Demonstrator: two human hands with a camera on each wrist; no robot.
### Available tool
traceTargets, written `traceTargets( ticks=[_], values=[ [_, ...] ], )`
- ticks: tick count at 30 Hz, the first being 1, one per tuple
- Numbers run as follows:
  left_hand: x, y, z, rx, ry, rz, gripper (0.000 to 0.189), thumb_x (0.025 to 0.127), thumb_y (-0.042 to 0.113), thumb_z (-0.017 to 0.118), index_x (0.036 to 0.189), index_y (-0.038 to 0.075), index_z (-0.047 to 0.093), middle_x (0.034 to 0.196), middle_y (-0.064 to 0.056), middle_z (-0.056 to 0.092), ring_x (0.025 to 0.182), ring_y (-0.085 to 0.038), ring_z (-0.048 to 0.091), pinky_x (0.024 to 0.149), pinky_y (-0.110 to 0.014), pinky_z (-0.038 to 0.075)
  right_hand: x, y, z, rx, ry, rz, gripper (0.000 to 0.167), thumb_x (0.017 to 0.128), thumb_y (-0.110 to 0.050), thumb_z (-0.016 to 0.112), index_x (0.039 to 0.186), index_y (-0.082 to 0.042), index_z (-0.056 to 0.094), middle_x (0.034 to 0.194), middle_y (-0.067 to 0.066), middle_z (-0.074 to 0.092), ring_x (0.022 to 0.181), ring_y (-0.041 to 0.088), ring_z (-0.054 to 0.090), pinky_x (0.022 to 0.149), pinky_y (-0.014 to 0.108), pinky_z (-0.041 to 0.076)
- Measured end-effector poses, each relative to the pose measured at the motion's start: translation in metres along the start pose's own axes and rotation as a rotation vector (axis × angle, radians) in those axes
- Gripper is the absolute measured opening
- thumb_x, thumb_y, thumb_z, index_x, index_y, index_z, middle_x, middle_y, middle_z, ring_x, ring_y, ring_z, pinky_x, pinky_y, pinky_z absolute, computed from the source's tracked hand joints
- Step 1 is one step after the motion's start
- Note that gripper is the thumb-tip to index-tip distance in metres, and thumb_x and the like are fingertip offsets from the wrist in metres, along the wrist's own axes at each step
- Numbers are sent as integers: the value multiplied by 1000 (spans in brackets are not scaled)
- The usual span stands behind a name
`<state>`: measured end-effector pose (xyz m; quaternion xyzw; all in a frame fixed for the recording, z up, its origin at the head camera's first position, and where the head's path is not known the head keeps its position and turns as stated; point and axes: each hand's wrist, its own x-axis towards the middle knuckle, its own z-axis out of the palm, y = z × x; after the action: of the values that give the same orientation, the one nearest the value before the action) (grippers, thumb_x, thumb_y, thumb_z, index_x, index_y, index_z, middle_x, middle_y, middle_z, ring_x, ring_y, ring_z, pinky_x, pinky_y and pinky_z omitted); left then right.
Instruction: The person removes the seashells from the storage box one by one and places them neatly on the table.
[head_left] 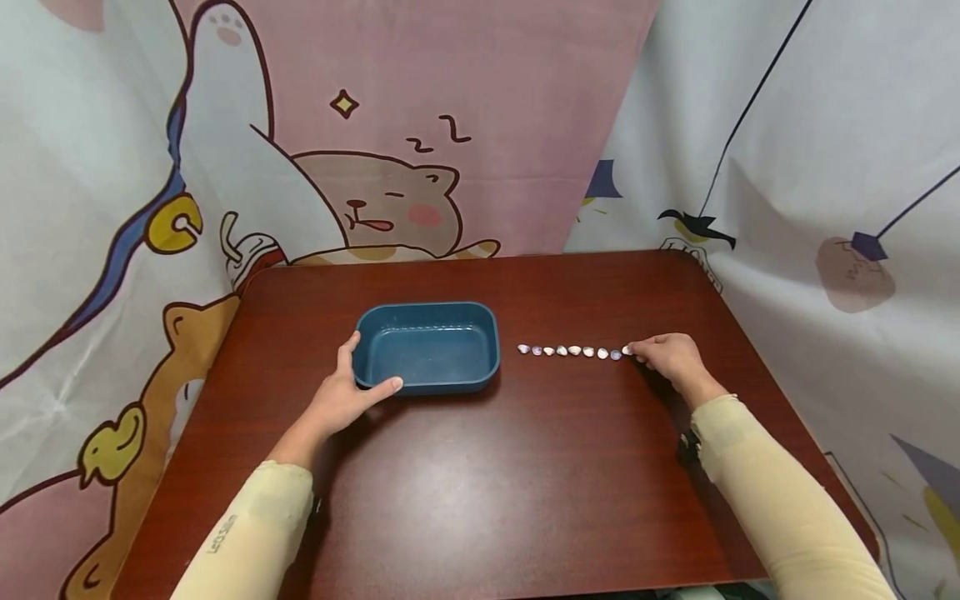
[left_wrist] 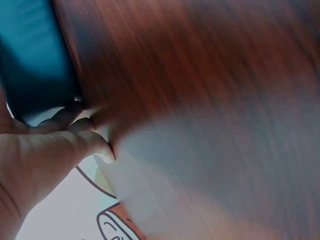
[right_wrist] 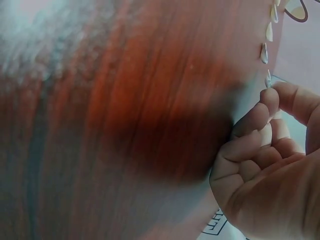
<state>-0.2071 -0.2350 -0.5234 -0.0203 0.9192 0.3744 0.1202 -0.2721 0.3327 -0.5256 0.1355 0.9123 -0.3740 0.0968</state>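
Note:
A dark teal rectangular plastic basin [head_left: 420, 388] stands on the table. My left hand [head_left: 341, 402] holds its near left corner, thumb at the front rim and fingers along the left side. The left wrist view catches part of the basin wall [left_wrist: 35, 65] beside those fingers. To the right of the basin, several small seashells [head_left: 575, 351] lie in a straight row. At the row's right end, my right hand [head_left: 670, 356] pinches a seashell [right_wrist: 268, 79] between thumb and forefinger, close over the table; its other fingers are curled in.
The reddish-brown wooden table [head_left: 450, 483] reaches to cloth hangings with cartoon animals [head_left: 405, 200] at the back and sides. Glare lies on its front middle. The table's front edge runs near the bottom of the head view.

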Motion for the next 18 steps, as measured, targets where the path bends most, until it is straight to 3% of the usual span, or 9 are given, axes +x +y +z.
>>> traceTargets(
  ticks=[8,18],
  values=[
    [-1,-3,1,-19,-5,-8,129,85,80,71,170,35,-15,173,-31,25,149,-53,46,119,-69,41,0,-3,2,-4,-1,-21,39,100,-34,71,104,3,80,81,-3,73,77,15,59,63,27,49],
    [-1,-4,2,-11,1,8,128,86,80,71,170,34,-14,171,-32,28,148,-53,47,119,-69,41,-4,0,4,-97,24,-47,36,99,-34,74,90,0,81,79,2,75,79,20,61,66,29,48]
  ],
)
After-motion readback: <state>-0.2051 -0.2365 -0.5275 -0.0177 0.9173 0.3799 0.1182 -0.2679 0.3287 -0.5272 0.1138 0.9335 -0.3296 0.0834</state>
